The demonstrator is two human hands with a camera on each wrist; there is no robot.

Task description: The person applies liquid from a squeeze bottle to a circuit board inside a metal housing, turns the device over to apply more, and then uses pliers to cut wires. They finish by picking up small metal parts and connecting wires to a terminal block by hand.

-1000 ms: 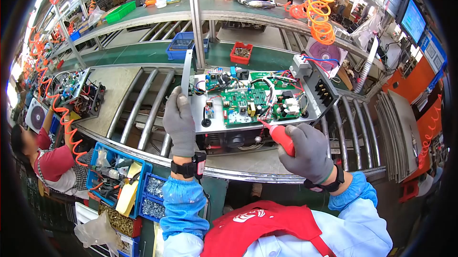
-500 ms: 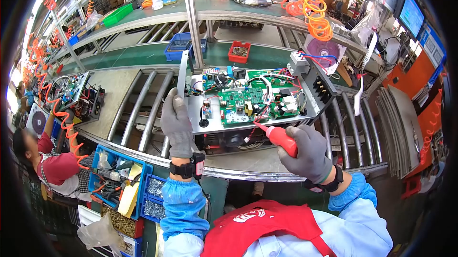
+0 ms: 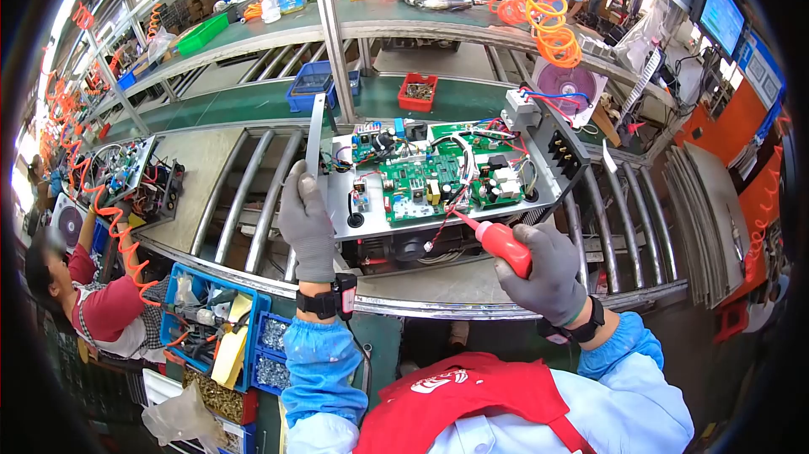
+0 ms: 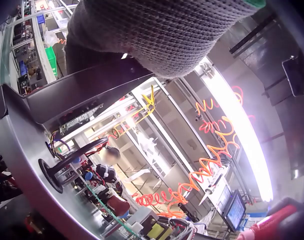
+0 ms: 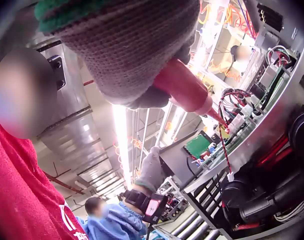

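Observation:
My gloved right hand (image 3: 543,273) grips a red squeeze bottle (image 3: 508,249) with a tapered nozzle. Its tip is right at the front edge of a green circuit board (image 3: 413,193), beside a red-and-black twisted wire (image 5: 227,156) with a white connector hanging over the edge. The board sits in an open metal chassis (image 3: 339,193) with other boards, cables and a black end panel (image 3: 563,150). At the chassis's left side, my gloved left hand (image 3: 307,222) holds the upright metal end plate (image 3: 315,138). Part of this grip is hidden behind the plate.
Metal rollers (image 3: 246,193) run on both sides under the chassis. At front left stand a blue crate (image 3: 181,306) of tools and blue bins (image 3: 271,353) of small hardware. A red bin (image 3: 418,93) is beyond the chassis. An orange coiled hose (image 3: 552,24) hangs at back right.
The hanging twisted wire and its connector have swung left along the chassis front. The nozzle has shifted slightly right along the board edge. My left hand stays at the end plate.

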